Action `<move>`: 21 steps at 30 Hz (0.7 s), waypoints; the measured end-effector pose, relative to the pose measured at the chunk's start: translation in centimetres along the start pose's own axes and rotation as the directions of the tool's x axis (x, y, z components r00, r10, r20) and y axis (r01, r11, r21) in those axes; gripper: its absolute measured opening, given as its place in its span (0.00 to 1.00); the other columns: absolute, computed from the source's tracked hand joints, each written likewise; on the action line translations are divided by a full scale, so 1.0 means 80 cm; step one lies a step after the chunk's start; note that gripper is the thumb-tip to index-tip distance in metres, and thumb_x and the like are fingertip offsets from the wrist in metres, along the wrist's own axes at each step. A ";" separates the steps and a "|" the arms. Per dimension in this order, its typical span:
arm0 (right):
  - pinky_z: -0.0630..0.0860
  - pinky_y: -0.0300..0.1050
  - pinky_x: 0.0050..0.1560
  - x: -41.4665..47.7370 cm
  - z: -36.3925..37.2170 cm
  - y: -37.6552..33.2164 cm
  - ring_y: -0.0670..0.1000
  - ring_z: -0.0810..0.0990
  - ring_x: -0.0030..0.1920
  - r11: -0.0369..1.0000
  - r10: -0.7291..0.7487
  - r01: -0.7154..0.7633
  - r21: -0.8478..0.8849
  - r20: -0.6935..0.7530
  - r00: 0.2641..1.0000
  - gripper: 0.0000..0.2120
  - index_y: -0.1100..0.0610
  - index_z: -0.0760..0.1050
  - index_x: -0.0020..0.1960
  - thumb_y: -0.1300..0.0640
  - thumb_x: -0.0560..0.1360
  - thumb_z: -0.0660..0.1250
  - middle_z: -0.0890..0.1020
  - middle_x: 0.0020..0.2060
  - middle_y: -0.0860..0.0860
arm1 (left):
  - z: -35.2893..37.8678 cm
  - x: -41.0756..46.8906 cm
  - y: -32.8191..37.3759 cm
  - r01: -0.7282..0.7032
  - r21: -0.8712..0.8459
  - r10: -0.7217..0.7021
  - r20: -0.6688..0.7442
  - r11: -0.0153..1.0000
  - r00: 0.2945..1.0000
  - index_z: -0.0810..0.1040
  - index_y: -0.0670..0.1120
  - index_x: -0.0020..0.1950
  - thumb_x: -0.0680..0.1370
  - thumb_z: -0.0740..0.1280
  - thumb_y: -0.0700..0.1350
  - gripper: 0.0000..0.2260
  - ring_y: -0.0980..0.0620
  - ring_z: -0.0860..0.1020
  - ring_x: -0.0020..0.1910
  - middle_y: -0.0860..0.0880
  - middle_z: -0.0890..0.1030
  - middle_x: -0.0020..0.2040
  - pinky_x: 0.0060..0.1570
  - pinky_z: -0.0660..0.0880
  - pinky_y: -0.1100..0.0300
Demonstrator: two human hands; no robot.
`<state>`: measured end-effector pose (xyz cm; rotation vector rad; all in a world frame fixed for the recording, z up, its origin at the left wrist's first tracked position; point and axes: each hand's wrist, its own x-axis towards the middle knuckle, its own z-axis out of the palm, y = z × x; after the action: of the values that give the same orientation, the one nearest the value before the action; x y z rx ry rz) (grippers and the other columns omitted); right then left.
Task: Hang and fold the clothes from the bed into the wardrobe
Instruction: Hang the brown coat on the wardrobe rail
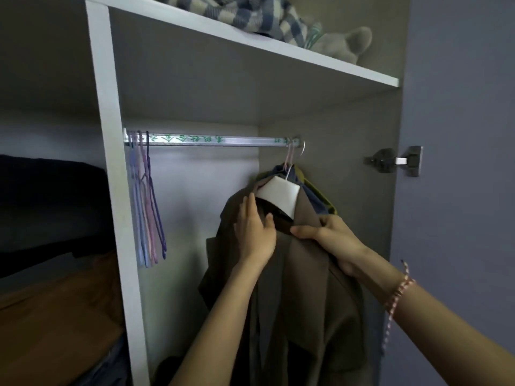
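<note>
Inside the wardrobe (pixel 108 107), a brown coat (pixel 306 288) hangs at the right end of the rail (pixel 209 140), in front of other garments. Spare hangers (pixel 147 204) bunch at the left end. The left hand (pixel 255 229) lies flat on the coat's shoulder, fingers straight; the right hand (pixel 331 240) pinches its lapel.

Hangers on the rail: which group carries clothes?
The right-end hangers on the rail, bearing the brown coat that the right hand grips. The pastel hangers at the left end hang bare.
</note>
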<state>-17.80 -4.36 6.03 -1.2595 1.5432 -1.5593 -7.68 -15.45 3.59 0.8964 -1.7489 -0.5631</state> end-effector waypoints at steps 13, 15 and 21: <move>0.75 0.38 0.27 0.209 0.049 -0.054 0.53 0.79 0.34 0.996 -0.048 0.042 0.082 0.070 0.996 0.09 0.71 0.77 0.50 0.67 0.72 0.68 0.80 0.36 0.59 | 0.016 0.109 0.008 0.215 -0.239 -0.196 0.101 0.947 0.975 0.62 0.50 0.74 0.82 0.54 0.53 0.21 0.49 0.66 0.69 0.48 0.67 0.72 0.66 0.63 0.58; 0.76 0.42 0.30 0.234 0.050 -0.063 0.54 0.79 0.34 0.993 -0.026 0.017 0.113 0.075 0.997 0.11 0.71 0.77 0.50 0.67 0.70 0.69 0.79 0.36 0.60 | 0.018 0.125 0.005 0.218 -0.241 -0.203 0.083 0.946 0.976 0.64 0.49 0.73 0.82 0.54 0.53 0.20 0.49 0.67 0.69 0.48 0.67 0.72 0.67 0.64 0.58; 0.74 0.44 0.32 0.286 0.056 -0.058 0.56 0.77 0.34 0.991 0.049 -0.061 0.115 0.102 0.994 0.14 0.72 0.73 0.55 0.68 0.71 0.66 0.77 0.36 0.60 | 0.026 0.153 -0.011 0.227 -0.182 -0.221 0.056 0.957 0.974 0.68 0.47 0.71 0.81 0.57 0.50 0.19 0.50 0.69 0.67 0.47 0.71 0.69 0.68 0.65 0.55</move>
<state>-21.21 -26.23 14.71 -1.1998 1.3913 -1.5080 -11.53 -25.73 9.39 0.9611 -1.6041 -0.8824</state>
